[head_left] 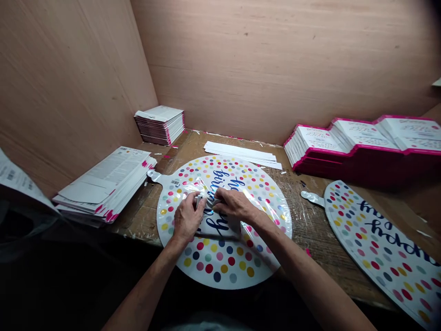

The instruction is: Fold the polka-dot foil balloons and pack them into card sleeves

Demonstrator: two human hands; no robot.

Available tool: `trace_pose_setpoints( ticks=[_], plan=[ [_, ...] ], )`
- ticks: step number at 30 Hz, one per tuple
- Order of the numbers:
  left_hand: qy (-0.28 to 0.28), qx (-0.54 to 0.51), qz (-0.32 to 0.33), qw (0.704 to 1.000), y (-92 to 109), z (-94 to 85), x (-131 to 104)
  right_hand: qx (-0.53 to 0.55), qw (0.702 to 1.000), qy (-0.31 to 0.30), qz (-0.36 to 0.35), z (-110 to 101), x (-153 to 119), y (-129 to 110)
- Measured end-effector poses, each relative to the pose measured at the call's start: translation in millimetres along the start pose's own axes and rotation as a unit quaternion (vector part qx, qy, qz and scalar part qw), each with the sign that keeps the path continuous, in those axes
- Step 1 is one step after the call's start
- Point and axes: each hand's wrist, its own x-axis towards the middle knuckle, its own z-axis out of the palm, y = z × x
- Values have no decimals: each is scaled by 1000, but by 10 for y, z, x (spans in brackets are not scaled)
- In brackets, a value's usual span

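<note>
The dotted "happy birthday" foil balloon [223, 250] lies flat across the surface [299, 230] beneath both curled hands, its silver tail [155, 176] pointing left, nearer the left hand [188, 216] than the right hand [234, 203], whatever they pinch unclear.

Light fell brightest on the far wall [275, 59]; the near left lay in deep shadow, glare streaked the balloon [220, 264], and darkness rounded the view at far right.

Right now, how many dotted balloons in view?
2: a dotted balloon beneath the left hand and right hand; a second balloon at far right, cut off by the frame edge. More could be hidden underneath.
</note>
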Motion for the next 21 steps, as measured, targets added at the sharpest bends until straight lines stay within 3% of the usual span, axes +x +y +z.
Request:
trace_pose_setpoints(
  ticks=[3,6,8,10,12,15,17,21],
  plan=[
    [-18,-122,-11,992,42,-24,-12,47,999,-1,-2,70,-3,-159],
    [0,-125,2,992,0,-169,-7,97,995,-11,-3,112,45,-300],
    [29,-55,13,998,-100,-397,46,129,992,6,-13,152,24,-311],
    [101,95,25,990,-240,-718,140,160,987,21,-15,209,-51,-235],
    [159,297,12,941,-383,-1056,250,199,980,24,-9,270,-152,-110],
    [114,482,-50,867,-532,-1415,396,250,968,17,1,339,-284,36],
    [62,505,-69,858,-564,-1512,468,261,965,17,1,364,-330,67],
    [-6,515,-54,855,-460,-1526,585,274,961,28,2,373,-339,43]
  ],
)
